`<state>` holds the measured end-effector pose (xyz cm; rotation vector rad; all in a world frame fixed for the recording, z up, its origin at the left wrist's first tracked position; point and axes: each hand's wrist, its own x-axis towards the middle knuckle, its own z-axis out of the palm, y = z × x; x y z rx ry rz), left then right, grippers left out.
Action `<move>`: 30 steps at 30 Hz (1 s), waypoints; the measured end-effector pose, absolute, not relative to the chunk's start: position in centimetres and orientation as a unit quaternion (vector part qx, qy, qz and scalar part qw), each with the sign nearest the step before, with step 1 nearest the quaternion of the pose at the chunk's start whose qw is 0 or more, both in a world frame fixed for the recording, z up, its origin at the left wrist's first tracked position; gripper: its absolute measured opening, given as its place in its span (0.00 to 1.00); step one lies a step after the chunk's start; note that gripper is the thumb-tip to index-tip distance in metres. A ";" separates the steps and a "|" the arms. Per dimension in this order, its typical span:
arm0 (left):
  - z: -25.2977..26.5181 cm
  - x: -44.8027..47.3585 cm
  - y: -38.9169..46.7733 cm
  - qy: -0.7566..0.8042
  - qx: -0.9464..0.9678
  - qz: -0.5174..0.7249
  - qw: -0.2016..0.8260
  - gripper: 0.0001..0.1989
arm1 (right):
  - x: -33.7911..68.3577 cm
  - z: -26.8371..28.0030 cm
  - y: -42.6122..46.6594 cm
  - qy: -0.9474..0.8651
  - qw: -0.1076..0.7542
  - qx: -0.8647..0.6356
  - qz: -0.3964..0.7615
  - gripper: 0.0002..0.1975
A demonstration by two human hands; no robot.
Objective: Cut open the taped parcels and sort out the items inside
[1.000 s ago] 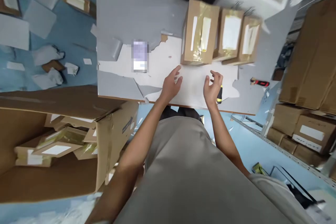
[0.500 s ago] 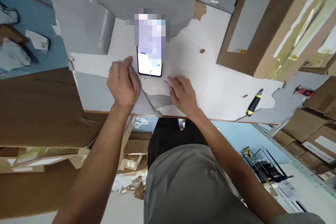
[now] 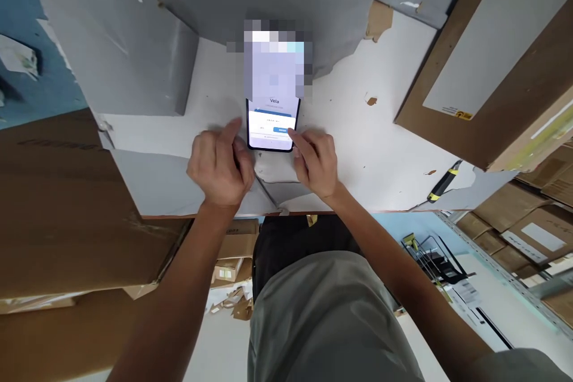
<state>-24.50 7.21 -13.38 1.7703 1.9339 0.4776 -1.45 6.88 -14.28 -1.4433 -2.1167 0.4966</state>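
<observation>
A smartphone (image 3: 271,125) lies flat on the worktop with its screen lit; its upper part is blurred by large pixels. The lower screen shows a white panel with a blue button. My right hand (image 3: 319,161) has its index fingertip over that button, at the phone's lower right corner, while the other fingers curl loosely. Left of the phone, my left hand (image 3: 221,161) rests on the worktop, index finger stretched forward and thumb apart from it. Neither hand holds anything.
The worktop (image 3: 358,155) has torn grey covering over white. A black and yellow utility knife (image 3: 443,182) lies near its front right edge. A cardboard box (image 3: 470,65) stands at the right, and a large carton (image 3: 80,203) is at the left. More boxes (image 3: 532,230) sit at the lower right.
My right index finger has moved onto the phone's lower right corner. The screen now displays a panel with a blue button. The whole view has shifted a little.
</observation>
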 end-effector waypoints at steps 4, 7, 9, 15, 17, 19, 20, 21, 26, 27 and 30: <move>-13.4 -24.7 6.8 0.714 0.627 0.177 0.256 0.23 | -1.4 -14.1 6.9 -0.783 0.259 -0.528 0.202 0.37; -13.5 -24.8 6.7 0.716 0.618 0.178 0.272 0.22 | -1.4 -14.1 6.8 -0.784 0.235 -0.532 0.215 0.37; -13.5 -24.8 6.7 0.719 0.612 0.176 0.279 0.22 | -1.4 -14.0 6.7 -0.783 0.245 -0.534 0.203 0.38; -13.3 -24.7 7.0 0.729 0.585 0.164 0.315 0.24 | -1.3 -14.4 6.2 -0.779 0.219 -0.545 0.219 0.35; -13.3 -24.7 7.0 0.728 0.580 0.166 0.326 0.25 | -1.2 -14.6 6.0 -0.777 0.186 -0.552 0.239 0.34; -13.3 -24.7 7.0 0.729 0.589 0.167 0.308 0.24 | -1.2 -14.7 5.9 -0.772 0.171 -0.559 0.248 0.33; -13.3 -24.7 7.0 0.729 0.596 0.168 0.292 0.24 | -1.2 -14.7 5.8 -0.771 0.175 -0.560 0.247 0.33; -13.4 -24.7 6.9 0.728 0.604 0.168 0.277 0.24 | -1.2 -14.7 5.8 -0.771 0.184 -0.559 0.244 0.33; -13.7 -24.8 6.7 0.724 0.608 0.179 0.271 0.22 | -1.3 -14.5 6.2 -0.775 0.200 -0.557 0.220 0.33; -13.8 -24.7 6.7 0.723 0.608 0.182 0.273 0.23 | -1.4 -14.5 6.2 -0.777 0.202 -0.557 0.214 0.33; -13.8 -24.6 6.8 0.720 0.619 0.178 0.256 0.24 | -1.4 -14.4 6.4 -0.780 0.214 -0.553 0.199 0.32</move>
